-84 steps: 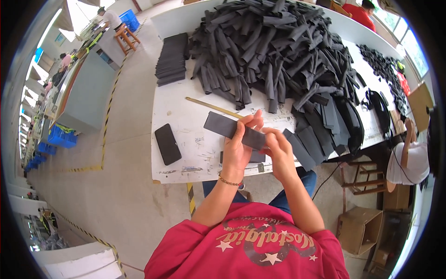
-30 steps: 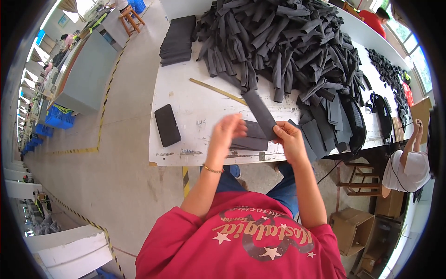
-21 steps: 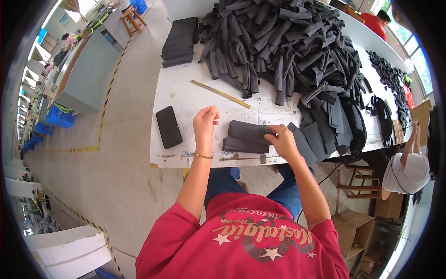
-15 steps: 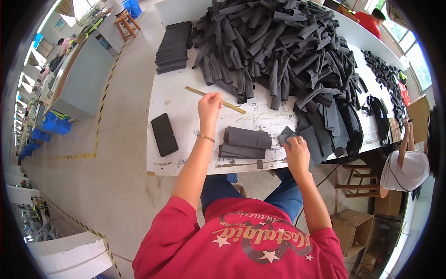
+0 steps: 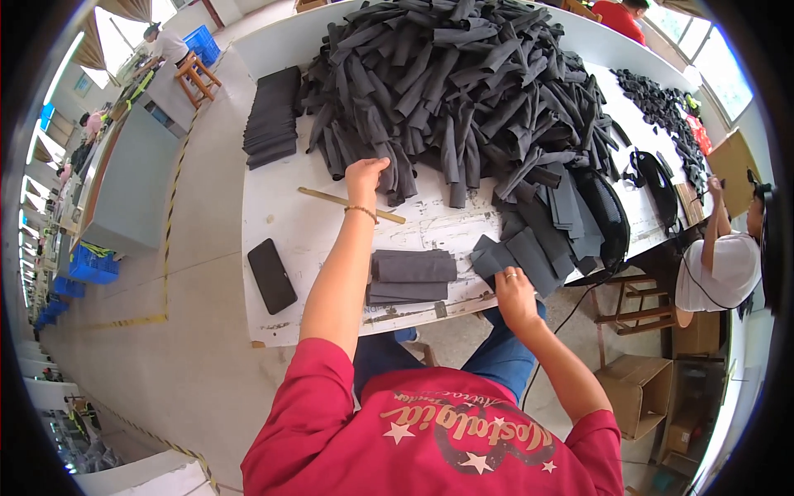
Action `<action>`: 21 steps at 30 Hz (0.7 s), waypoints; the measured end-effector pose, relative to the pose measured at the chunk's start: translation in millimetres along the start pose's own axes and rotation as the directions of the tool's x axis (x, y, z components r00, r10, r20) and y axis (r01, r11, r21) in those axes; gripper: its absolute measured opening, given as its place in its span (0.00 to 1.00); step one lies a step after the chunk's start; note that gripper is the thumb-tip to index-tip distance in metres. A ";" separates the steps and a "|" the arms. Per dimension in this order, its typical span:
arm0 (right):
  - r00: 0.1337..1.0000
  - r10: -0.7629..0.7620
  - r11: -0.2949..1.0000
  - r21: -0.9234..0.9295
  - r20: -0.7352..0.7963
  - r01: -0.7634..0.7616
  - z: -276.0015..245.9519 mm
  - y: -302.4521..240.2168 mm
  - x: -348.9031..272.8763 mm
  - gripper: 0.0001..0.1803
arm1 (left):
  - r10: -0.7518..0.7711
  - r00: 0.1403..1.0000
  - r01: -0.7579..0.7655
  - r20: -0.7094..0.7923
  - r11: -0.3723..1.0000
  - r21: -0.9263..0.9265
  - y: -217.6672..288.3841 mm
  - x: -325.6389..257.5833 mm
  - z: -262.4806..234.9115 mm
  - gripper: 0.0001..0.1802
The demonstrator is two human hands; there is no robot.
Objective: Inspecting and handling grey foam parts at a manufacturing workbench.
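Observation:
My left hand (image 5: 364, 177) stretches out to the near edge of a big heap of dark grey fabric pieces (image 5: 463, 91) and its fingers touch one of them. My right hand (image 5: 511, 289) rests on the white table (image 5: 285, 223) near its front edge, fingers against a flat dark piece (image 5: 521, 256) at the foot of the heap. Between my arms lies a small folded stack of grey pieces (image 5: 411, 275). Whether the left hand has closed on a piece is hidden by the fingers.
A black phone (image 5: 272, 275) lies at the table's left front. A wooden ruler (image 5: 351, 205) lies under my left wrist. A neat stack of dark pieces (image 5: 273, 117) sits at the far left. A person in white (image 5: 719, 256) sits at the right; a cardboard box (image 5: 637, 393) stands below.
Both hands held a dark piece earlier and set it on the folded stack. Since then my left hand has reached out to the heap and my right hand has moved right.

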State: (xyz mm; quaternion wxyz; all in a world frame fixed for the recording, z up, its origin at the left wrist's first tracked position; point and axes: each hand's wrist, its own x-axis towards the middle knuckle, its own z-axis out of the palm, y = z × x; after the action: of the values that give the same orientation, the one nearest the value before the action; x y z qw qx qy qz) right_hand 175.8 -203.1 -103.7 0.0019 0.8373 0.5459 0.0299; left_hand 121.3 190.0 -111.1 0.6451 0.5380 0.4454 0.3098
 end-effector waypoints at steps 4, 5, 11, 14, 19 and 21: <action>0.979 0.149 0.984 0.117 -0.139 -0.133 -21.3 -8.5 -5.8 0.20 | -0.022 0.995 0.045 0.099 0.971 -0.237 12.3 -44.2 -24.7 0.15; 0.979 0.149 0.984 0.121 -0.137 -0.133 -16.4 -10.3 -10.0 0.20 | -0.036 0.988 0.080 0.153 0.952 -0.295 19.6 -58.6 -27.5 0.15; 0.997 -0.038 0.958 -0.287 -0.069 0.017 2.2 -25.5 -14.9 0.16 | -0.143 0.909 0.344 0.392 0.787 -0.511 8.4 -93.4 -43.5 0.13; 0.997 -0.049 0.982 -0.187 -0.058 0.038 3.5 -23.5 -9.1 0.11 | -0.097 0.912 0.315 0.398 0.786 -0.531 3.4 -106.0 -44.1 0.12; 0.961 0.149 0.973 0.209 -0.233 -0.100 -16.1 -13.5 -7.2 0.18 | 0.057 0.982 0.027 0.180 0.901 -0.432 8.4 -144.4 -30.5 0.15; 0.971 0.198 0.967 0.189 -0.132 -0.171 -43.2 -27.7 -17.6 0.21 | 0.157 0.980 -0.097 0.125 0.916 -0.388 10.0 -153.2 -27.6 0.14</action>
State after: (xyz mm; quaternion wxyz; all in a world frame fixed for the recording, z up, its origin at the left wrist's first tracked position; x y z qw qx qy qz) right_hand 141.1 -209.3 -62.4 -0.1160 0.8769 0.4643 0.0445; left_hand 34.0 69.2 -65.1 0.7479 0.4529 0.2898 0.3893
